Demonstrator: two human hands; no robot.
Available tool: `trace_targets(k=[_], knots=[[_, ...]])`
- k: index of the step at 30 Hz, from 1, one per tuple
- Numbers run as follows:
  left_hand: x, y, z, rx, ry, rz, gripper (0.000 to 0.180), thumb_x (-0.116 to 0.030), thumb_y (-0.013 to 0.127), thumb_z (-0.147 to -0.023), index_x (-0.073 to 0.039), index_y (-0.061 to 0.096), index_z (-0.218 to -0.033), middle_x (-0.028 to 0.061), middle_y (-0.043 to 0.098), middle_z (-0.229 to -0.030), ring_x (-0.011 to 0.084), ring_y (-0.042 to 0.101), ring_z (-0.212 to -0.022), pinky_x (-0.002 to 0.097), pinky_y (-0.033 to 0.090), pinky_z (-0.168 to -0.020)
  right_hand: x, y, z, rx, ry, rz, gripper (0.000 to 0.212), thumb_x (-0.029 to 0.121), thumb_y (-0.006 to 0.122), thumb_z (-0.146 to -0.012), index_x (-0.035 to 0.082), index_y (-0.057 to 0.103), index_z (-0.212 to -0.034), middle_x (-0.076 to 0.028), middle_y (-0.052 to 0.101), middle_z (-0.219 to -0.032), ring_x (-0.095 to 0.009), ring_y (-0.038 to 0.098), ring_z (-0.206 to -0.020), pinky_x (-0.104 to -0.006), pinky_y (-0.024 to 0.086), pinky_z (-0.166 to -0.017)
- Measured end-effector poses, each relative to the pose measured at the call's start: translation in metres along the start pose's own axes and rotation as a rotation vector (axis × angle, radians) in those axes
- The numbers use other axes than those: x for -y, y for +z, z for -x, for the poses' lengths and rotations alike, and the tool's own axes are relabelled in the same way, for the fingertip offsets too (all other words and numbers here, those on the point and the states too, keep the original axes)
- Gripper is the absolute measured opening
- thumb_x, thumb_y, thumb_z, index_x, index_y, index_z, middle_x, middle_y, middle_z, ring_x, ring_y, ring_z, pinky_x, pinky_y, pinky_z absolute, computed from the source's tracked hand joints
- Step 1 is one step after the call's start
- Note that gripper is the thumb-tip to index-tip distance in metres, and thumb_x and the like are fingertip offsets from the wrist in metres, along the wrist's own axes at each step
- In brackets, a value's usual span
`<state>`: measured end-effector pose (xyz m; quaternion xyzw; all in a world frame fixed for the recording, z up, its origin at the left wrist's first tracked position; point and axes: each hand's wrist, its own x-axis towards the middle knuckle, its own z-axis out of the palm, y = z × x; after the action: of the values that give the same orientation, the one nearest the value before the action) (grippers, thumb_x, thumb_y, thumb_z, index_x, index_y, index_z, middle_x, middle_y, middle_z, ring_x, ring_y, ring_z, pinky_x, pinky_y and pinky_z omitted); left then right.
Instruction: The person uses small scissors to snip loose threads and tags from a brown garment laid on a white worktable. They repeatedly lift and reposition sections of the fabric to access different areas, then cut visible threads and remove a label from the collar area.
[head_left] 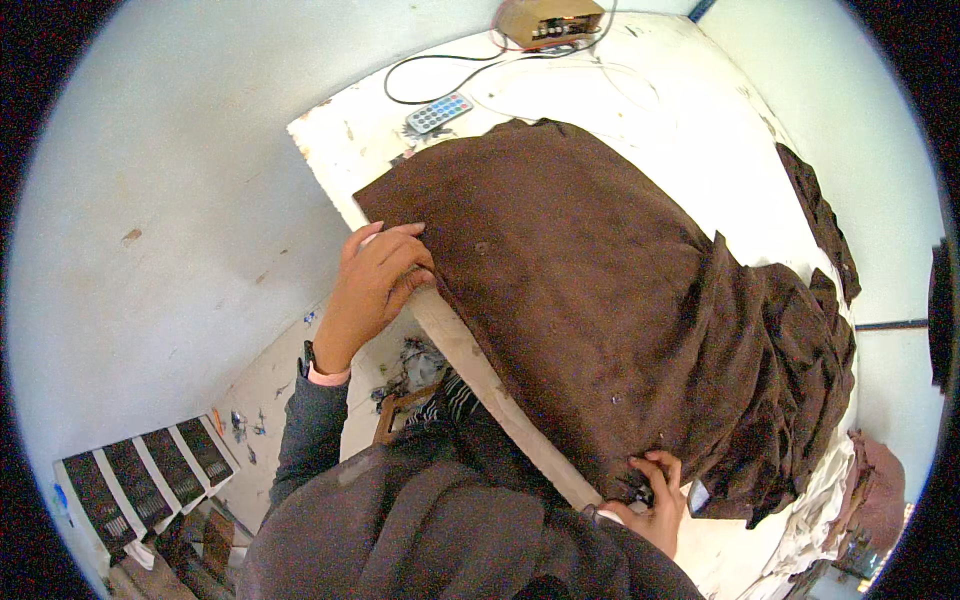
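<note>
A large dark brown cloth (560, 250) is spread over a white table, smooth at the left and bunched in folds at the right. At its near-left edge, my left hand (385, 275) lies with bent fingers closed on the cloth's border beside the table edge. My right hand (655, 510) rests at the near corner of the cloth, its fingers curled around a small dark object (632, 488), partly hidden and too small to name. Several tiny light specks show on the cloth.
Toward the back of the table (690, 120) stand a brown box (550, 22) with cables and a grey remote control (438, 114). Crumpled white fabric (815, 515) lies at the right. Boxes with black panels (145, 480) stand at lower left, near scraps on the floor.
</note>
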<state>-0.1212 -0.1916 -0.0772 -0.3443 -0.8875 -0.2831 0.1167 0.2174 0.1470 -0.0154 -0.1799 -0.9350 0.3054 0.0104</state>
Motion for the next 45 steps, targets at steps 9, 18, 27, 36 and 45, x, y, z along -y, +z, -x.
trace_targets(k=[9,18,27,36,45], knots=[[-0.021,-0.012,-0.029,0.194,0.079,0.225,0.032,-0.029,0.09,-0.071,-0.013,0.072,-0.091,0.0061,0.069,-0.088,0.0248,0.068,-0.078,0.0355,0.052,-0.067,-0.084,-0.145,0.007,-1.008,-0.362,0.103,0.051,0.027,0.071,-0.096,-0.006,0.058,-0.132,-0.021,0.065,-0.133,-0.035,0.063,-0.122,-0.0448,0.049,-0.106],[-0.095,-0.01,-0.02,0.08,-0.533,1.438,0.057,-0.004,0.074,-0.094,-0.005,0.051,-0.147,0.0105,0.073,-0.116,0.0136,0.068,-0.097,0.0275,0.054,-0.089,0.038,-0.229,-0.267,-1.097,-0.407,0.526,0.041,0.018,0.072,-0.093,0.013,0.063,-0.133,-0.008,0.071,-0.125,-0.025,0.07,-0.105,-0.0364,0.053,-0.094],[-0.159,-0.008,-0.031,0.192,-0.297,1.359,0.082,-0.001,0.072,-0.096,-0.008,0.022,-0.161,0.0143,0.075,-0.112,0.0095,0.067,-0.097,0.0224,0.053,-0.081,0.142,-0.027,-0.164,-0.056,-0.62,-0.38,0.032,0.004,0.079,-0.076,0.005,0.075,-0.107,-0.014,0.072,-0.106,-0.03,0.071,-0.099,-0.0364,0.056,-0.089],[-0.148,0.032,-0.046,0.189,0.206,0.372,0.037,-0.026,0.07,-0.099,0.002,0.065,-0.123,0.0223,0.073,-0.095,0.0384,0.072,-0.093,0.0382,0.056,-0.082,0.105,-0.055,-0.162,-0.328,-0.448,-0.648,0.005,0.003,0.067,-0.094,0.0,0.066,-0.097,-0.005,0.069,-0.095,-0.013,0.062,-0.094,-0.0281,0.048,-0.088],[-0.159,0.028,-0.028,0.153,-0.031,0.71,0.033,-0.015,0.068,-0.099,-0.001,0.048,-0.122,0.0212,0.061,-0.125,0.046,0.065,-0.11,0.042,0.05,-0.1,0.055,-0.086,-0.198,-0.604,-0.254,-0.782,0.021,0.022,0.068,-0.101,0.002,0.067,-0.096,0.002,0.063,-0.086,-0.008,0.054,-0.083,-0.0248,0.044,-0.077]])
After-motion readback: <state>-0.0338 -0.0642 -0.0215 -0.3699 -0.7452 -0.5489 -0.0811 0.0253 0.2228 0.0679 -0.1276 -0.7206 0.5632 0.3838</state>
